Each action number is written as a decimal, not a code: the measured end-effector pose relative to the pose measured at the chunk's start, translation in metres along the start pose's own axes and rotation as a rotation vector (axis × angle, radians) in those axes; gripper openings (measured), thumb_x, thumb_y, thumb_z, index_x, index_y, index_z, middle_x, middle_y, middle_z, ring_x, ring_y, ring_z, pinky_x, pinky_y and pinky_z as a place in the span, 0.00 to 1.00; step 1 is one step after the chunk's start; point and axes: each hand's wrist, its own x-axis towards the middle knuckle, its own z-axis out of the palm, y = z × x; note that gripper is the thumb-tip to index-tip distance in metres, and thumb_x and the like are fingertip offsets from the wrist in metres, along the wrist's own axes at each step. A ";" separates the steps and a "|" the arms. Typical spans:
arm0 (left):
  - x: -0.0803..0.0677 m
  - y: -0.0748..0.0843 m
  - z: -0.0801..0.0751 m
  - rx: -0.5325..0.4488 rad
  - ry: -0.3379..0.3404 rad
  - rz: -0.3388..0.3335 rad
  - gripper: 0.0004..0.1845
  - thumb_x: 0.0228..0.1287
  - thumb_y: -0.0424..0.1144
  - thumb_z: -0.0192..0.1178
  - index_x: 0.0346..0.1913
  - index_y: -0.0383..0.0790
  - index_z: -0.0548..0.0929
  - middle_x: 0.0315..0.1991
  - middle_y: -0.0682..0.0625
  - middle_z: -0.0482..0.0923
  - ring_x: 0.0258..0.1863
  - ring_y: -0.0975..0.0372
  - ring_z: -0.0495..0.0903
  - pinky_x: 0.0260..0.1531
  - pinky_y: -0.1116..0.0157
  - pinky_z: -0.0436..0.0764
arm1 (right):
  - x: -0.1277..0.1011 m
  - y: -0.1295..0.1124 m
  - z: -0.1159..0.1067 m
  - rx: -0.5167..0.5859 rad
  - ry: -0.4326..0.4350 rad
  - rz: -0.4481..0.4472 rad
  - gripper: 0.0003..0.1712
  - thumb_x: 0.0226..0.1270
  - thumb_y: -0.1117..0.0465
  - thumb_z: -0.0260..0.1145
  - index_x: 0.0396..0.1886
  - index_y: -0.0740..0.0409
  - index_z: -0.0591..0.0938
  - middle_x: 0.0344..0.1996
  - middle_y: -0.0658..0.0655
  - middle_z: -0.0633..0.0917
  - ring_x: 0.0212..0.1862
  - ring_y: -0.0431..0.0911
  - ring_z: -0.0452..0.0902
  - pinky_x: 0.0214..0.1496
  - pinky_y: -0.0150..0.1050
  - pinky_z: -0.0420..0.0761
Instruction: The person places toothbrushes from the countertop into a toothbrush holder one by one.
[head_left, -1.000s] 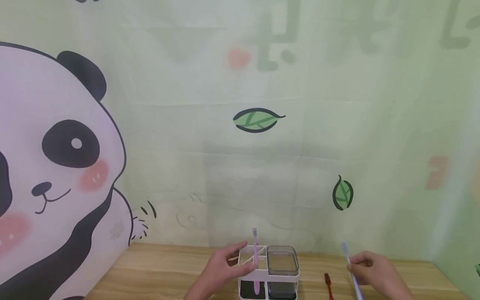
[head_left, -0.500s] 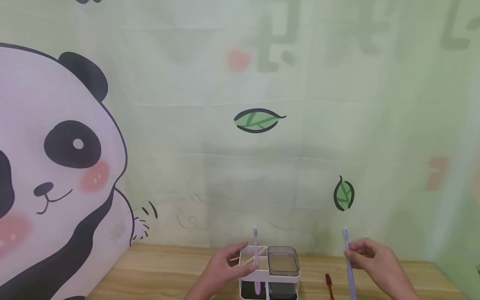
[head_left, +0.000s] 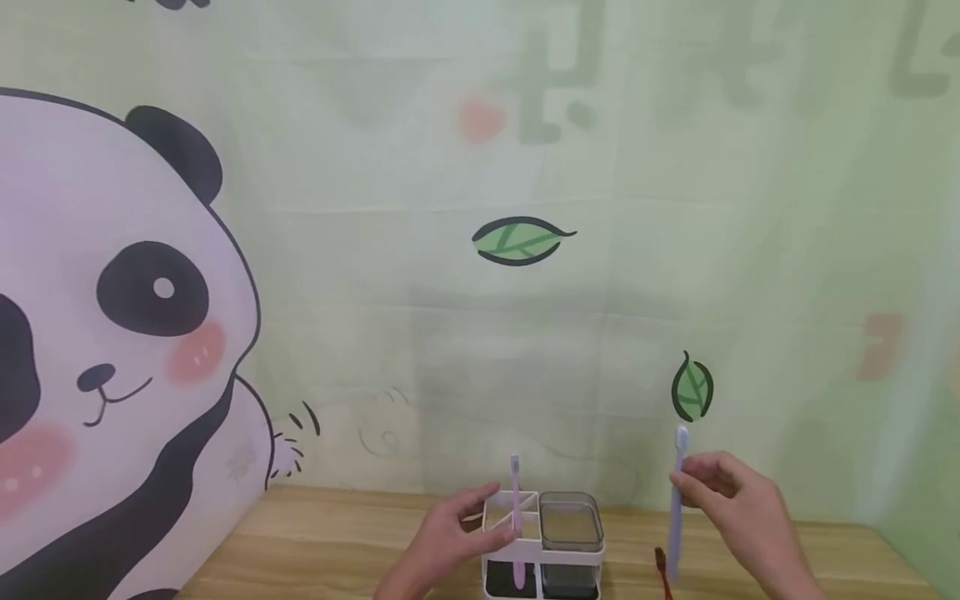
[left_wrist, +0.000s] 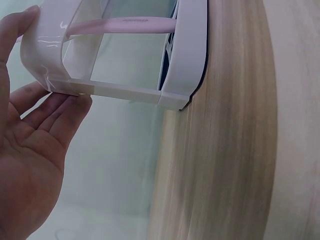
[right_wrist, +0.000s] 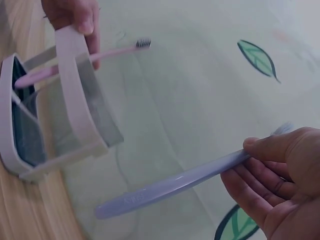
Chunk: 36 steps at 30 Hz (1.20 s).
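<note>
1. Two hands in view over a wooden table (head_left: pixel 315 542), before a green panda-print backdrop (head_left: pixel 375 250).
2. Left hand (head_left: pixel 442 546) at the left side of a white toothbrush holder (head_left: pixel 543 546); thumb on the upper rim, fingers only lightly bent against the outer wall, as seen in the left wrist view (left_wrist: pixel 35 150). Steadies rather than clamps.
3. Holder (left_wrist: pixel 182 50) standing upright on the table, near its front edge, between both hands.
4. Pink toothbrush (head_left: pixel 516 517) upright in the holder's left compartment, bristle end up; also seen in the right wrist view (right_wrist: pixel 80 62).
5. Grey translucent cup (head_left: pixel 572 525) seated in the holder's right compartment.
6. Right hand (head_left: pixel 738 508) raised to the right of the holder, apart from it; thumb and fingers pinched on the upper part of a lilac toothbrush (head_left: pixel 677 508).
7. Lilac toothbrush (right_wrist: pixel 175 182) held near upright, head up, handle end hanging free above the table, clear of the holder.
8. Red toothbrush (head_left: pixel 662 571) lying flat on the table, just below the lilac one, untouched.
</note>
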 end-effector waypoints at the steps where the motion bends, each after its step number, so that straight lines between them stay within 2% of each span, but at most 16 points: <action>1: 0.000 0.000 0.000 -0.001 0.000 0.006 0.36 0.66 0.42 0.76 0.72 0.30 0.77 0.70 0.31 0.74 0.63 0.41 0.80 0.61 0.48 0.83 | -0.001 -0.003 0.003 0.015 0.007 -0.014 0.23 0.73 0.51 0.75 0.54 0.65 0.84 0.45 0.57 0.91 0.42 0.42 0.89 0.46 0.31 0.87; 7: 0.000 -0.001 0.001 0.005 0.006 0.017 0.36 0.66 0.42 0.76 0.72 0.30 0.77 0.69 0.32 0.76 0.62 0.41 0.81 0.60 0.50 0.83 | -0.003 -0.018 0.018 0.112 0.024 -0.086 0.19 0.74 0.57 0.74 0.53 0.67 0.83 0.45 0.59 0.90 0.42 0.43 0.90 0.47 0.32 0.88; 14: 0.002 0.000 0.001 0.003 0.003 -0.001 0.36 0.66 0.42 0.76 0.72 0.30 0.77 0.69 0.31 0.75 0.62 0.40 0.81 0.59 0.50 0.84 | -0.003 -0.034 0.033 0.162 0.038 -0.097 0.21 0.74 0.55 0.75 0.55 0.67 0.83 0.47 0.59 0.90 0.42 0.42 0.90 0.49 0.31 0.87; 26: 0.001 0.000 0.000 -0.004 0.002 -0.006 0.36 0.66 0.43 0.76 0.72 0.31 0.77 0.69 0.31 0.75 0.63 0.40 0.81 0.60 0.50 0.84 | -0.003 -0.060 0.067 0.291 0.041 -0.177 0.14 0.74 0.61 0.74 0.50 0.67 0.84 0.44 0.60 0.90 0.41 0.44 0.90 0.48 0.35 0.89; 31: 0.001 0.001 0.000 -0.005 0.003 -0.004 0.36 0.66 0.43 0.76 0.72 0.31 0.77 0.69 0.32 0.75 0.63 0.40 0.80 0.61 0.49 0.83 | -0.003 -0.065 0.080 0.328 0.047 -0.192 0.11 0.71 0.66 0.75 0.47 0.67 0.84 0.41 0.60 0.90 0.40 0.47 0.90 0.48 0.36 0.89; 36: 0.000 0.001 -0.001 -0.015 -0.001 -0.004 0.36 0.66 0.43 0.76 0.72 0.30 0.77 0.69 0.32 0.75 0.63 0.40 0.80 0.61 0.48 0.83 | -0.003 -0.066 0.092 0.339 0.051 -0.173 0.11 0.70 0.66 0.75 0.48 0.66 0.85 0.42 0.60 0.90 0.41 0.47 0.90 0.49 0.36 0.89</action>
